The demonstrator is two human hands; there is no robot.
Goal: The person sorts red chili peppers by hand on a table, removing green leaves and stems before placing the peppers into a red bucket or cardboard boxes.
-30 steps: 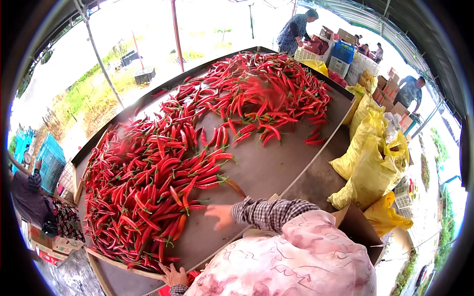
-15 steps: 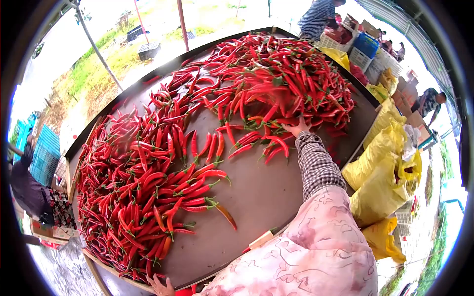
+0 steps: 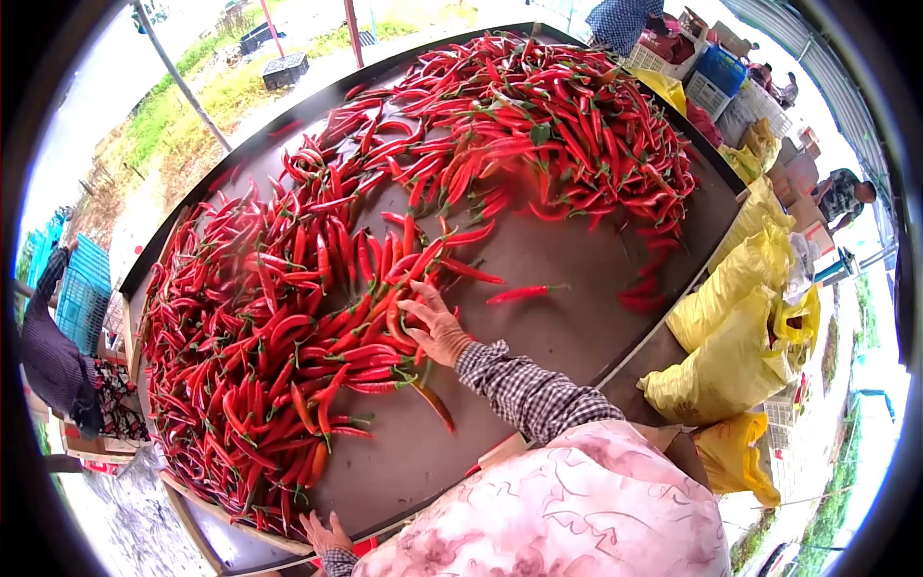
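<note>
Red chilli peppers with green stems lie on a wide brown table (image 3: 500,385), heaped in a left pile (image 3: 260,356) and a far right pile (image 3: 577,125). My right hand (image 3: 435,327) is at the right edge of the left pile, its fingers spread and curved against the peppers there. A single pepper (image 3: 524,293) lies to the right of that hand. Down at the near edge, my left hand (image 3: 325,537) touches the pile's lower end with its fingers apart, holding nothing.
Full yellow sacks (image 3: 716,365) stand along the table's right side. A person (image 3: 58,346) is at the left beside a blue crate (image 3: 85,293). Another person (image 3: 620,24) stands beyond the far edge, and one more (image 3: 844,200) at the far right.
My right hand has swept left from the far right pile to the left pile, and peppers between the piles have shifted left with it. My left hand has moved slightly up and right.
</note>
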